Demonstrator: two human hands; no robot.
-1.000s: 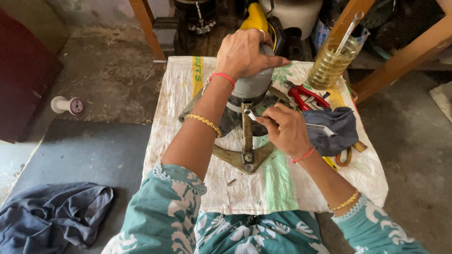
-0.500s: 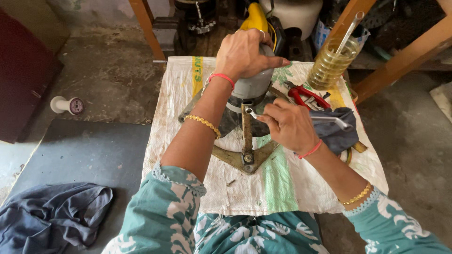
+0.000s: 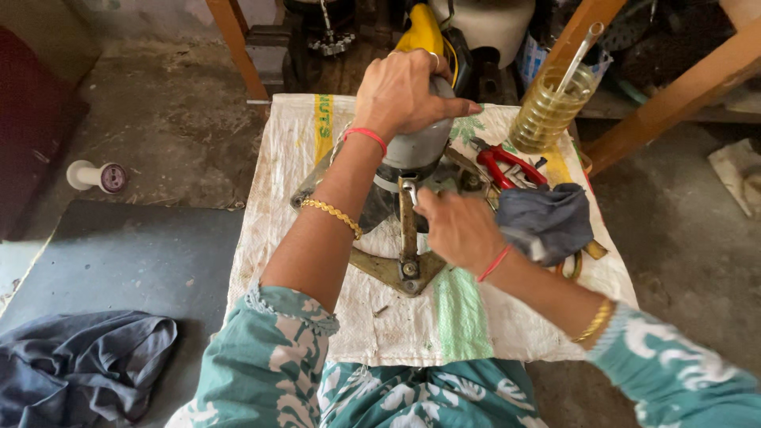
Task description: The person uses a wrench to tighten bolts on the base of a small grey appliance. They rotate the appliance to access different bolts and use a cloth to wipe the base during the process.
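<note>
Head view, near to far. A woven sack (image 3: pixel 372 333) covers the tabletop. On it lies a flat metal bracket (image 3: pixel 400 269) with an upright arm bolted at its base. The right hand (image 3: pixel 456 230) grips a small wrench (image 3: pixel 410 190) at the arm's top, fingers closed around the tool. Beside it lie a dark grey cloth (image 3: pixel 547 222) and red-handled pliers (image 3: pixel 507 162). The left hand (image 3: pixel 404 91) clamps down over the grey motor housing (image 3: pixel 416 150) at the sack's centre, steadying it. Beyond stands a ribbed jar of yellow oil (image 3: pixel 547 115). Judged step: turning a fastener on the housing; the next move likely calls for a firm hold and short wrench strokes.
</note>
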